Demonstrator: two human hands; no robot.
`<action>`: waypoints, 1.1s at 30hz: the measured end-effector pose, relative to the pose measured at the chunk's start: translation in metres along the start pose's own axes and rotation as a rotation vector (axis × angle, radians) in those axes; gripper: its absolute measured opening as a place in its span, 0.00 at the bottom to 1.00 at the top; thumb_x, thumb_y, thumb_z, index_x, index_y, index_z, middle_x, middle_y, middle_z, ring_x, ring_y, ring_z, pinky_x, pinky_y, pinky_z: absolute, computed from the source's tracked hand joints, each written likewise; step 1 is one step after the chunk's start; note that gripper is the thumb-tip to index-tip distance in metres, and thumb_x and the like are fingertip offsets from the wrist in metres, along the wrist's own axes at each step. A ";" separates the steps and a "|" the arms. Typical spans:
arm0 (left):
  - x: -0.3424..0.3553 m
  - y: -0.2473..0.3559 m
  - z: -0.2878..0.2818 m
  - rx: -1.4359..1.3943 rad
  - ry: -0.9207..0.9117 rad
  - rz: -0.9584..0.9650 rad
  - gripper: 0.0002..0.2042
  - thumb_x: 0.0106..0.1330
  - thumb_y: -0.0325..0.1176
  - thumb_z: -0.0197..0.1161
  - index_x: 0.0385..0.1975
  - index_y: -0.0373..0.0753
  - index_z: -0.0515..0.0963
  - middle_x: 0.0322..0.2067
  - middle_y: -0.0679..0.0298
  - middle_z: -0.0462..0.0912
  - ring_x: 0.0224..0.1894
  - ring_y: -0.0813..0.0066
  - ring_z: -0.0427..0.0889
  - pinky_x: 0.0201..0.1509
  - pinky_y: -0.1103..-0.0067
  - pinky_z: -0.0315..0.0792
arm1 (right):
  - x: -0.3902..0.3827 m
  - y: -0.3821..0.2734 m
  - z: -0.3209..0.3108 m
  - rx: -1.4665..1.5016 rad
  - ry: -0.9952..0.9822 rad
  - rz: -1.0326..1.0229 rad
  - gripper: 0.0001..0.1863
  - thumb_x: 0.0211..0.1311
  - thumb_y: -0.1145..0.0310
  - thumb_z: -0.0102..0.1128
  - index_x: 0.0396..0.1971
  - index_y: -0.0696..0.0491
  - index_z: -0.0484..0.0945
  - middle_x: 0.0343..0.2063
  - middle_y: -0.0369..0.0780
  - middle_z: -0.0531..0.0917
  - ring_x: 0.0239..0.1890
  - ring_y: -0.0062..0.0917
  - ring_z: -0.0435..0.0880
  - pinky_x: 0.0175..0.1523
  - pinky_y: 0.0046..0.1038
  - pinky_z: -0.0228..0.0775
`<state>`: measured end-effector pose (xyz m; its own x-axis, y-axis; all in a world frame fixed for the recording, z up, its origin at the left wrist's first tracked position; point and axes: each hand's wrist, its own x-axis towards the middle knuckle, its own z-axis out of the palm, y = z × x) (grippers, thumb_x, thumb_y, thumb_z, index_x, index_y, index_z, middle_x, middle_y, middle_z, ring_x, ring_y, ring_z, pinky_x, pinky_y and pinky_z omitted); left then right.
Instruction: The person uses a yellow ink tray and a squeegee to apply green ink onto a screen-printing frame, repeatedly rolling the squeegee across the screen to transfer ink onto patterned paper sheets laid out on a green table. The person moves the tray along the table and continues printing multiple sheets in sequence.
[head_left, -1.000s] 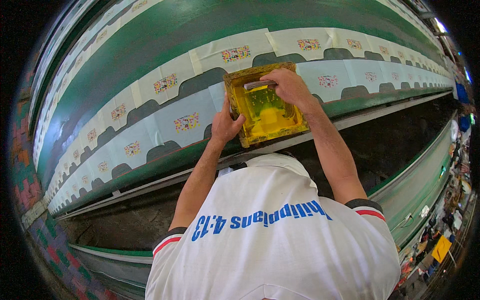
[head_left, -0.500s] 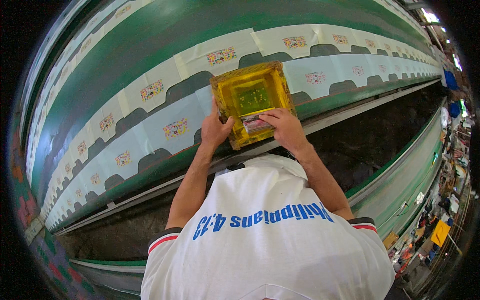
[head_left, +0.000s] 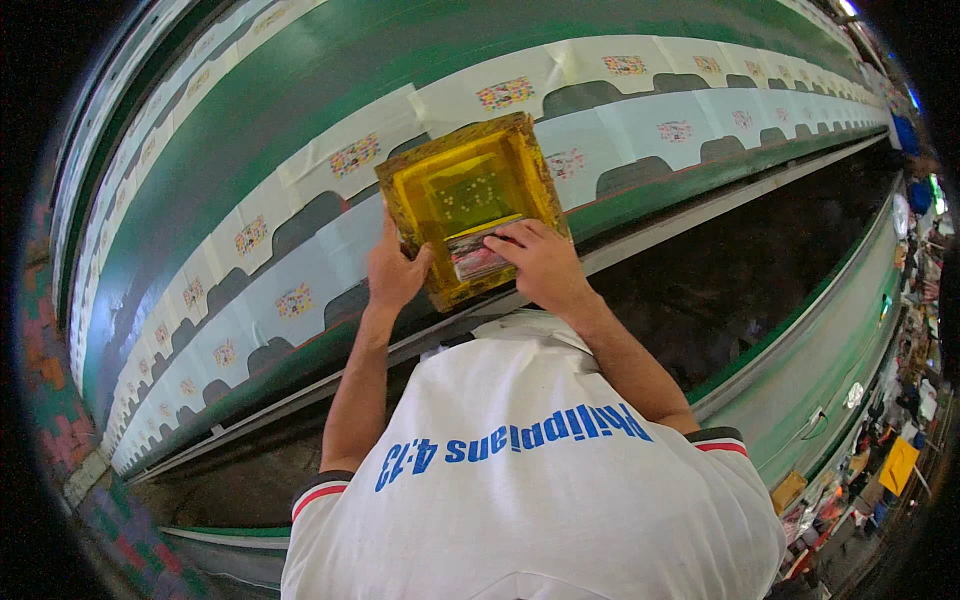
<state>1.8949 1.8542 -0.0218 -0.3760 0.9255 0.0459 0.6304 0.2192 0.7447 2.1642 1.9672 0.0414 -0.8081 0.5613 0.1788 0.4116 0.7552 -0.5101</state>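
Note:
A yellow-stained printing frame (head_left: 540, 165) with a mesh floor sits over the pale blue row of cloth pieces (head_left: 270, 300). My left hand (head_left: 395, 268) grips its left side, thumb over the rim and fingers down the outside. Inside, toward my body, lies a squeegee (head_left: 480, 240) with a yellow edge and a pinkish, ink-smeared face. The fingers of my right hand (head_left: 543, 262) are closed on it, with the wrist across the near right rim. A green patch with pale spots (head_left: 468, 198) shows in the mesh beyond it. The frame hides the cloth beneath.
A long green table (head_left: 420, 50) carries rows of pale pieces with small multicoloured prints (head_left: 505, 93). Its rail (head_left: 680, 225) runs along the near edge. Beyond a dark aisle (head_left: 740, 270), another green table (head_left: 800, 385) stands at right. Clutter (head_left: 850, 500) lies farther right.
The view has shifted, so the printed cloths appear farther left. Relative to them, the frame sits slightly farther right, its edge now up to the pinkish print. Both hands keep their grips.

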 end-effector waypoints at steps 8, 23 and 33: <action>0.053 0.087 0.113 0.024 -0.114 -0.160 0.52 0.66 0.36 0.75 0.86 0.34 0.50 0.37 0.45 0.91 0.35 0.52 0.92 0.40 0.61 0.83 | -0.039 0.122 -0.061 -0.008 0.006 0.071 0.29 0.52 0.82 0.66 0.58 0.50 0.88 0.56 0.39 0.87 0.61 0.39 0.84 0.65 0.40 0.81; 0.058 0.089 0.142 -0.153 -0.047 -0.076 0.45 0.66 0.27 0.73 0.83 0.34 0.58 0.54 0.48 0.92 0.50 0.65 0.93 0.53 0.70 0.84 | -0.040 0.163 -0.077 0.043 -0.077 -0.078 0.24 0.56 0.73 0.68 0.56 0.50 0.89 0.51 0.41 0.86 0.58 0.39 0.84 0.65 0.40 0.79; 0.057 0.088 0.141 -0.049 -0.047 -0.128 0.47 0.62 0.36 0.74 0.82 0.30 0.60 0.50 0.42 0.91 0.37 0.55 0.93 0.43 0.65 0.82 | -0.032 0.161 -0.093 0.061 -0.128 -0.016 0.24 0.56 0.75 0.68 0.55 0.49 0.89 0.51 0.40 0.88 0.55 0.40 0.86 0.61 0.42 0.81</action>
<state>2.0242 1.9700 -0.0476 -0.4186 0.9045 -0.0820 0.5447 0.3223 0.7742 2.2952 2.1027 0.0316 -0.8631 0.4985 0.0806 0.3749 0.7396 -0.5590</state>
